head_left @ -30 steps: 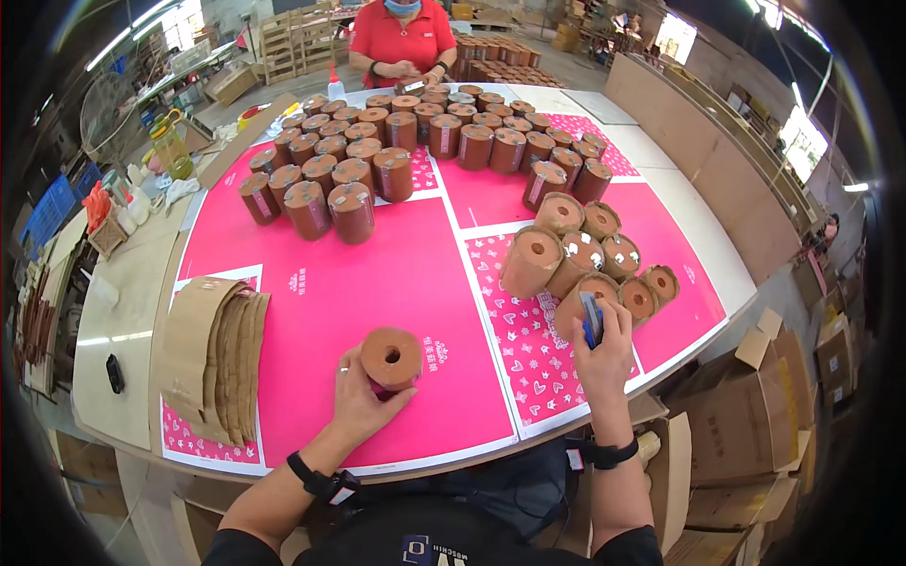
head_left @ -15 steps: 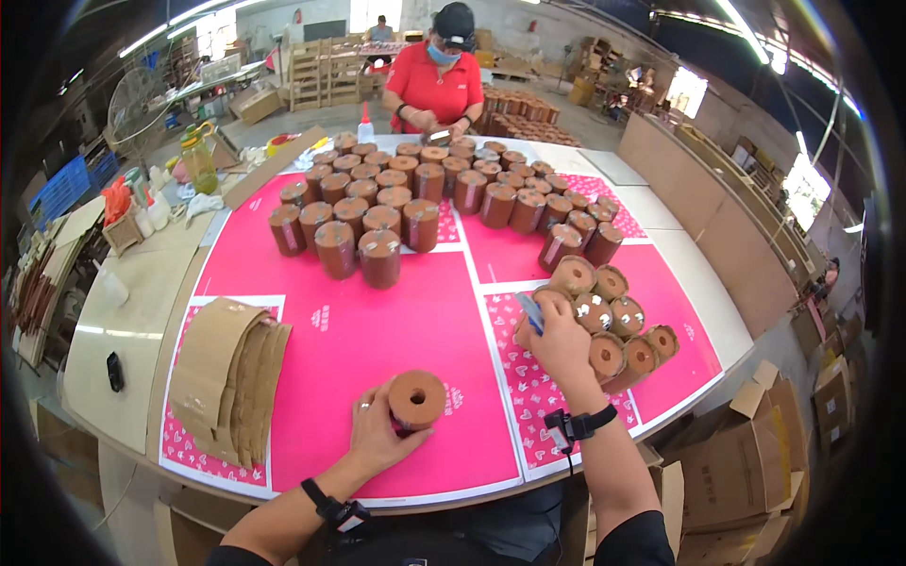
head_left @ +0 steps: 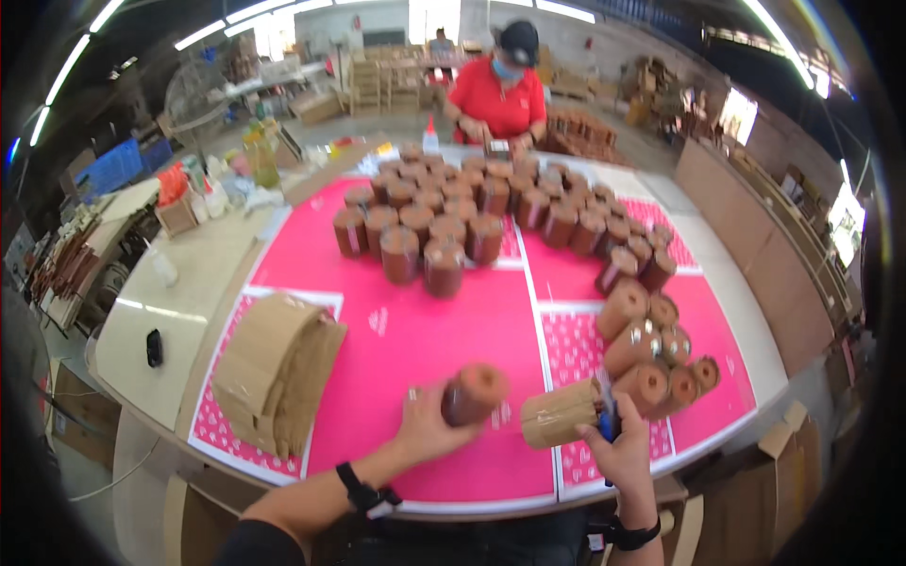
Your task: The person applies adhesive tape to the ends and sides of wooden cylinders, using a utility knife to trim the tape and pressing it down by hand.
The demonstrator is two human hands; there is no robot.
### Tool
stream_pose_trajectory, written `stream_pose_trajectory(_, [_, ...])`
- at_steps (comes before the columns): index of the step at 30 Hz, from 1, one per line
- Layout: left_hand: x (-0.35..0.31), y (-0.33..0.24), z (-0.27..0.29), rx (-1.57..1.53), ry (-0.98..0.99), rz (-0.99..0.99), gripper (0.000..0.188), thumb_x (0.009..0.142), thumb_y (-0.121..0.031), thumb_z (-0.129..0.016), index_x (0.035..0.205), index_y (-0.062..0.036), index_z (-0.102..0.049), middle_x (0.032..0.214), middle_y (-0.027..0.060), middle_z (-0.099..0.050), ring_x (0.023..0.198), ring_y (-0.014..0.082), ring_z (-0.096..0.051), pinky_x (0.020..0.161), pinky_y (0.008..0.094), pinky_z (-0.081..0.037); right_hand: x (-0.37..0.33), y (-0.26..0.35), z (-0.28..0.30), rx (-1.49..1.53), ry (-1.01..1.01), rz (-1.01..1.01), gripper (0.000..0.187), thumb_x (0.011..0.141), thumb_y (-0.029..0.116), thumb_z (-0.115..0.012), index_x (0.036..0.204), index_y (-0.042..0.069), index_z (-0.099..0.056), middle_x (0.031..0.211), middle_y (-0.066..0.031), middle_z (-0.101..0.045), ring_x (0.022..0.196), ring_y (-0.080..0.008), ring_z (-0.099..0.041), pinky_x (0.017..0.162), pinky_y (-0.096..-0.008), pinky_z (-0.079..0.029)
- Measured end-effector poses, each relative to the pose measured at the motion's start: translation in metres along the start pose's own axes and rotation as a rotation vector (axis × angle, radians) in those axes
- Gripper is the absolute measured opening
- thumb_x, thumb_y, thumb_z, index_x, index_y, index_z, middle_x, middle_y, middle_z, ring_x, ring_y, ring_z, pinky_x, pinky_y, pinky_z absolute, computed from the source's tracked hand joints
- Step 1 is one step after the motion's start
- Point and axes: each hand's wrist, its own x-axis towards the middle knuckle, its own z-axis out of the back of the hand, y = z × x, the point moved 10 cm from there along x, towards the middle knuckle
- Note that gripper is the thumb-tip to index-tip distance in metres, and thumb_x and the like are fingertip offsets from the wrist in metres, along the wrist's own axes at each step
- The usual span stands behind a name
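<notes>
My left hand is closed round a brown cylinder with a round hole in its top, held above the pink sheet. To its right, my right hand grips a tilted, cardboard-wrapped roll at its right end. A blue-handled tool is in the same hand; its kind is partly hidden by the fingers and blur. Beyond that hand stands a cluster of brown cylinders, some with cardboard round them. Curved cardboard pieces lie stacked on the left of the sheet.
Many brown cylinders stand close together across the far half of the table. Behind them a person in a red shirt handles something. A red-tipped bottle is near that person. A small black object lies on the left side table.
My right hand has drawn back toward me from the cluster, now with the cardboard-wrapped roll in it. My left hand has lifted and tilted its cylinder. The whole view has shifted.
</notes>
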Motion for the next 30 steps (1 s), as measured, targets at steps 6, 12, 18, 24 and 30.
stream_pose_trajectory(6, [0.082, -0.023, 0.004, 0.158, -0.063, -0.065, 0.082, 0.066, -0.041, -0.086, 0.131, -0.0029, -0.054, 0.118, 0.0206, -0.053, 0.111, 0.0369, -0.049, 0.096, 0.0501, -0.041, -0.064, -0.005, -0.004, -0.036, 0.016, -0.082, 0.036, 0.080, 0.011, -0.085, 0.107, 0.002, -0.064, 0.085, -0.0043, -0.065, 0.077, -0.0100, -0.058, 0.072, -0.0261, -0.050])
stream_pose_trajectory(12, [0.141, -0.030, -0.024, 0.255, 0.021, -0.051, 0.082, 0.062, -0.040, -0.087, 0.129, -0.0039, -0.056, 0.117, 0.0192, -0.046, 0.115, 0.0373, -0.045, 0.098, 0.0484, -0.046, -0.072, 0.023, -0.020, -0.229, 0.043, -0.039, 0.036, 0.078, 0.008, -0.085, 0.106, 0.004, -0.064, 0.086, -0.0081, -0.063, 0.073, -0.0164, -0.058, 0.069, -0.0284, -0.049])
stream_pose_trajectory(18, [0.196, -0.054, -0.046, 0.339, -0.013, -0.211, 0.085, 0.064, -0.035, -0.085, 0.134, -0.0006, -0.051, 0.123, 0.0203, -0.045, 0.119, 0.0388, -0.046, 0.096, 0.0470, -0.049, -0.083, 0.027, -0.022, -0.263, 0.043, 0.026, 0.036, 0.077, 0.009, -0.084, 0.107, 0.006, -0.064, 0.099, -0.0142, -0.068, 0.083, -0.0321, -0.070, 0.072, -0.0363, -0.056])
stream_pose_trajectory(24, [0.257, -0.021, -0.067, 0.287, -0.075, -0.214, 0.088, 0.069, -0.038, -0.087, 0.137, 0.0003, -0.048, 0.120, 0.0222, -0.049, 0.116, 0.0415, -0.050, 0.097, 0.0490, -0.048, -0.092, 0.020, -0.015, -0.166, -0.045, 0.023, 0.039, 0.085, 0.016, -0.081, 0.118, 0.002, -0.064, 0.105, -0.0197, -0.069, 0.087, -0.0275, -0.069, 0.078, -0.0353, -0.054])
stream_pose_trajectory(30, [0.238, -0.037, -0.053, 0.324, -0.111, -0.176, 0.089, 0.074, -0.041, -0.085, 0.144, -0.0029, -0.045, 0.129, 0.0261, -0.051, 0.122, 0.0441, -0.048, 0.105, 0.0510, -0.041, -0.103, -0.004, -0.010, -0.100, -0.125, -0.056, 0.035, 0.082, 0.009, -0.083, 0.109, 0.001, -0.061, 0.104, -0.0150, -0.069, 0.089, -0.0215, -0.067, 0.078, -0.0320, -0.053])
